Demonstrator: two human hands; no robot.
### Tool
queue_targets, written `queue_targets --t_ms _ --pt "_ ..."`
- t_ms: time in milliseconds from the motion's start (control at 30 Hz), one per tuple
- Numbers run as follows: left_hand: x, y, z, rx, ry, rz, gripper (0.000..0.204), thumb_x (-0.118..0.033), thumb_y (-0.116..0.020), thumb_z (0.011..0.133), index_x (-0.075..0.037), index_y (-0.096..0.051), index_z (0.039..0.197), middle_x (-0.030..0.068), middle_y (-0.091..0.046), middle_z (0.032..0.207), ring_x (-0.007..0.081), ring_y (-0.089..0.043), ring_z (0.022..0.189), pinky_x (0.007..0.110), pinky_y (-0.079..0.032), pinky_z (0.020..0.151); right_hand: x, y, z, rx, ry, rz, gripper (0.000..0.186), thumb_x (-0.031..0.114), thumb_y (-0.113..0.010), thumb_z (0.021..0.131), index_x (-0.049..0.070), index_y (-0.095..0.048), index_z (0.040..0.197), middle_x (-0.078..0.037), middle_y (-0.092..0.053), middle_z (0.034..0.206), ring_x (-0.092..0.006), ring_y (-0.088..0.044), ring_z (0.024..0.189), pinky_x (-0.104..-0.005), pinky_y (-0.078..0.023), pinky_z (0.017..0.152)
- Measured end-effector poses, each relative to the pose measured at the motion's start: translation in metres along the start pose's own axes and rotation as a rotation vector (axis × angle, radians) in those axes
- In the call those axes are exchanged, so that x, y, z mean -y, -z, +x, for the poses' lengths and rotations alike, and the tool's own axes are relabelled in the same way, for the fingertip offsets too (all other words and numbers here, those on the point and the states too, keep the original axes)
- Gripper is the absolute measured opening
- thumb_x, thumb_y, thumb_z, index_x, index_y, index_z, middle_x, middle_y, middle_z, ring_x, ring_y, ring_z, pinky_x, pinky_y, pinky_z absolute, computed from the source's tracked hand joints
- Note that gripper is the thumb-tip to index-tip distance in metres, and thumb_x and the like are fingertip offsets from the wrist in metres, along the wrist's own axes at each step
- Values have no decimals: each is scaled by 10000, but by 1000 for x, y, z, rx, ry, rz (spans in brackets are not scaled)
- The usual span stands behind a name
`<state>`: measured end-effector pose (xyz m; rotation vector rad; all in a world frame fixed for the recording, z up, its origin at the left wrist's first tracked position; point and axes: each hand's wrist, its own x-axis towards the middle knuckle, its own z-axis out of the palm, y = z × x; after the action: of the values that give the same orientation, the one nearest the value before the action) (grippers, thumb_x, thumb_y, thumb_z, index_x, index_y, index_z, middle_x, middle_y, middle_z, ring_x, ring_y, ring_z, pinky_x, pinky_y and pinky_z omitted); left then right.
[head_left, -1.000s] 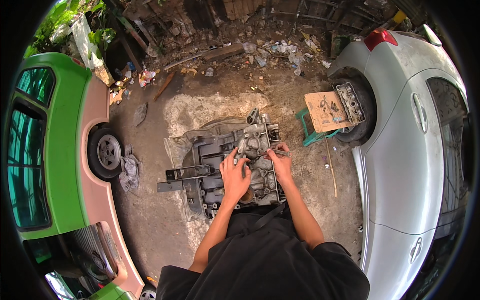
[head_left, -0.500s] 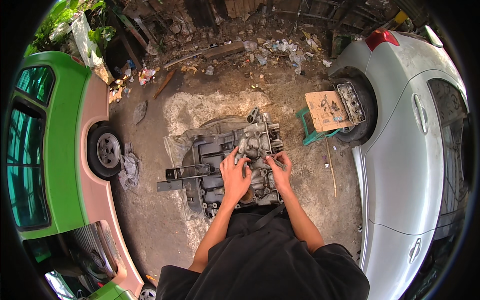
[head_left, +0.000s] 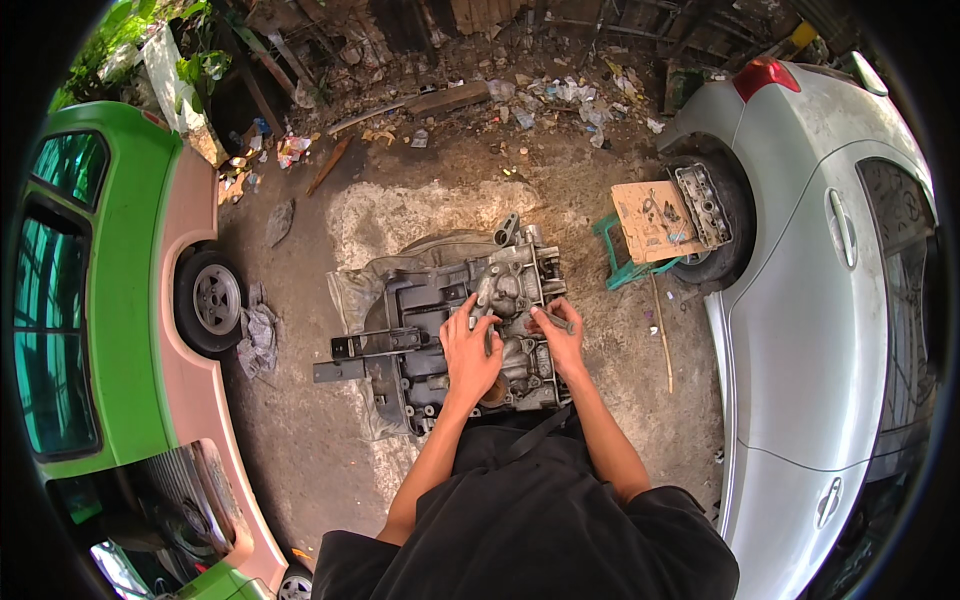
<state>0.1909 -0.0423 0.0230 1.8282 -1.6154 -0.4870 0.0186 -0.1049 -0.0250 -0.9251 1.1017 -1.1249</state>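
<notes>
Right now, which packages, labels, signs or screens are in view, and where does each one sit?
Flattened cardboard sheet: brown, roughly square, lying on a green stool beside the silver car.
Litter wrappers: small, pale scraps, scattered on the dirt at the far edge.
No signs or screens show.

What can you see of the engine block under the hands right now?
The engine block is a grey, grimy cast-metal unit with ribbed dark sections and bolt holes, lying on a crumpled sheet on the dirt ground between two cars. The left hand rests flat on its top; the right hand grips a small part there.
</notes>
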Motion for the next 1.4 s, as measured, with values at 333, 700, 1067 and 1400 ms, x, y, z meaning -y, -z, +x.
queue_targets --t_ms 333,700,1067,1400 --pt "-1 0 0 -15 -18 -1 229 -94 -654 856 -88 -717 1077 165 -484 1524 375 -425 1409 538 -272 1171 1 16 -5 -135 -151 127 293 263 -634 1054 -6 -569 1150 -133 -651 817 -231 -713 648 -368 -603 560" --pt "-1 0 0 -14 -20 5 233 -102 -649 855 -84 -714 1078 171 -489 1519 371 -432 1407 534 -275 1168 5 -7 24 -269 78 -128 288 276 -595 1086 -4 -591 1019 -64 -598 734 -142 -578 557 -307 -465 489" --pt "1 -2 1 -24 -20 6 233 -107 -651 848 -84 -722 1069 164 -492 1513 371 -440 1395 534 -286 1161 11 -31 80 123 133 -739 363 325 -630 1050 -24 -699 976 -81 -596 684 -176 -502 575 -385 -407 560" --pt "-1 -1 0 -42 -27 8 233 -99 -659 840 -85 -711 1067 163 -497 1506 368 -450 1381 527 -292 1158 15 -1 49 -94 139 66 233 221 -639 1054 -2 -622 990 -113 -675 766 -166 -654 559 -295 -493 461"
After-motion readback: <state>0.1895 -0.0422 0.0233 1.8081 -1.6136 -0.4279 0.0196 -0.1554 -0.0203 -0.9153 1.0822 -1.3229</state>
